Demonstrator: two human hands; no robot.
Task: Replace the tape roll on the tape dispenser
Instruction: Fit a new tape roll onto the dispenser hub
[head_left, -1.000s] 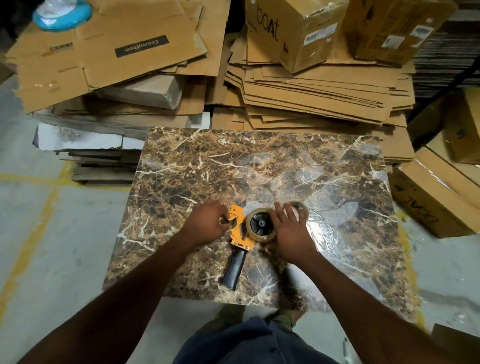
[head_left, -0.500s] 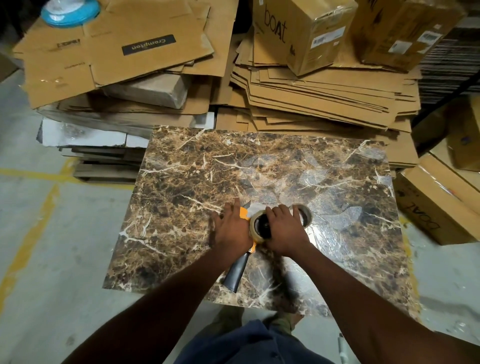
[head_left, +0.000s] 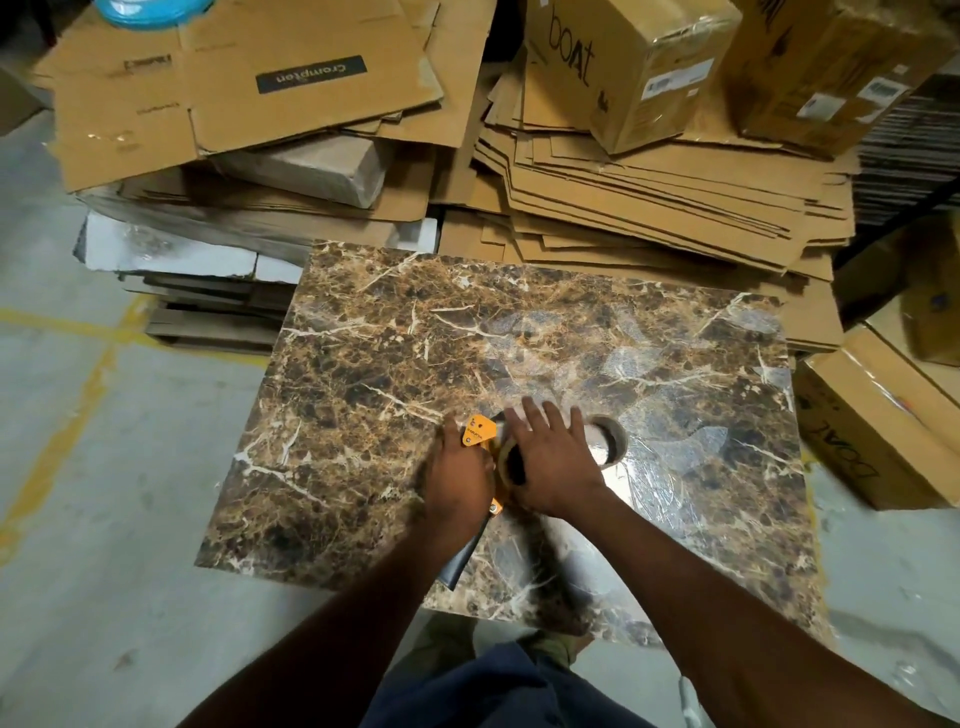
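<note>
An orange tape dispenser (head_left: 479, 430) with a black handle (head_left: 460, 564) lies on the brown marble slab (head_left: 395, 364). My left hand (head_left: 457, 480) lies over its body and holds it down. A brown tape roll (head_left: 511, 464) sits on the dispenser's hub, mostly covered. My right hand (head_left: 550, 465) rests palm-down on that roll with the fingers stretched out and apart. A second ring, a roll or a bare core (head_left: 609, 441), lies flat on the slab just right of my right hand, partly hidden by it.
Flattened cardboard stacks (head_left: 649, 208) and sealed boxes (head_left: 623, 67) crowd the far side of the slab. More boxes (head_left: 878, 421) stand at the right. Grey concrete floor with a yellow line (head_left: 78, 405) lies to the left. My knees are below the slab's near edge.
My left hand slid from the dispenser's left side onto its body. My right hand went from curled around the roll to lying flat on it with the fingers stretched.
</note>
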